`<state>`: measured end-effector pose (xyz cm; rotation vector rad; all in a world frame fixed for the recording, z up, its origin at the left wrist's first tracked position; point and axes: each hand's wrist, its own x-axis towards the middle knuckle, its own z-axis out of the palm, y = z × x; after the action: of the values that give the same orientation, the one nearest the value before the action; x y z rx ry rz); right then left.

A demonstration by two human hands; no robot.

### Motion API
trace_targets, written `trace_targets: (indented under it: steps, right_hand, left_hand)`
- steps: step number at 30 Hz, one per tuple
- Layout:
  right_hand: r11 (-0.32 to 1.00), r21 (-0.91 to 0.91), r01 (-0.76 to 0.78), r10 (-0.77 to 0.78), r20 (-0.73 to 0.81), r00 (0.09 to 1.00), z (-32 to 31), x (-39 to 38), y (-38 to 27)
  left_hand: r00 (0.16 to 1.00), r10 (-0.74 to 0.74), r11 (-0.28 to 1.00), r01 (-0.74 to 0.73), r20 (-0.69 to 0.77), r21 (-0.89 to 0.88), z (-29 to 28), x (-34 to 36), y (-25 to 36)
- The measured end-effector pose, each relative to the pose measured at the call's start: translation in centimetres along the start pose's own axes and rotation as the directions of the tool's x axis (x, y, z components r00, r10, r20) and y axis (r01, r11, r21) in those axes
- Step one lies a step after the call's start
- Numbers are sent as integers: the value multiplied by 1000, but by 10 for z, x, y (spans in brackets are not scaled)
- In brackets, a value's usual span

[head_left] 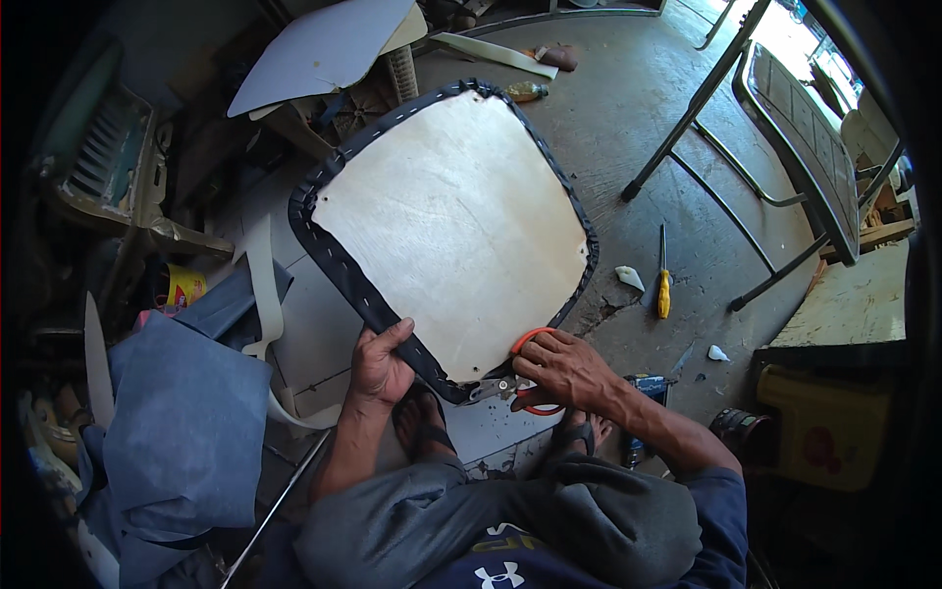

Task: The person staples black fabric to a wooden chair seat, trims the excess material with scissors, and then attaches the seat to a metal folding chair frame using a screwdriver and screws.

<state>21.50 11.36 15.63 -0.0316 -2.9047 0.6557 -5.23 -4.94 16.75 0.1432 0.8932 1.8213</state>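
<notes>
A padded seat panel (442,236) is held underside up in front of me, its pale board bare in the middle. Black upholstery fabric (339,265) wraps over its edge, fixed by a row of staples. My left hand (383,365) grips the near left edge, thumb on top. In my right hand (564,370) are scissors (535,339) with orange-red handles, their blades at the black fabric on the near corner. Whether the blades are parted is hard to see.
A yellow-handled screwdriver (664,294) and white scraps (629,278) lie on the floor to the right, near a folding chair (795,147). Blue-grey fabric (186,422) is heaped at left beside a plastic chair (128,187). A power drill (646,393) lies by my right foot.
</notes>
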Motion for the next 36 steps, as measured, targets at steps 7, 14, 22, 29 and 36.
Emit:
trace_targets:
  steps: [7, 14, 22, 29, 36]
  right_hand:
    - [958, 177, -225, 253, -153, 955, 25, -17, -22]
    - [77, 958, -276, 977, -18, 212, 48, -29, -6]
    - [116, 38, -992, 910, -405, 91, 77, -173, 81]
    - [159, 555, -817, 977, -209, 48, 30, -178, 90]
    - [513, 848, -132, 851, -483, 206, -45, -106, 100]
  left_hand:
    - [988, 67, 987, -45, 141, -154, -12, 11, -4]
    - [999, 42, 987, -47, -34, -154, -10, 6, -10]
    - [996, 90, 996, -90, -7, 14, -7, -8, 0]
    - [990, 26, 999, -29, 139, 16, 16, -6, 5]
    - [946, -169, 952, 83, 278, 296, 72, 10, 7]
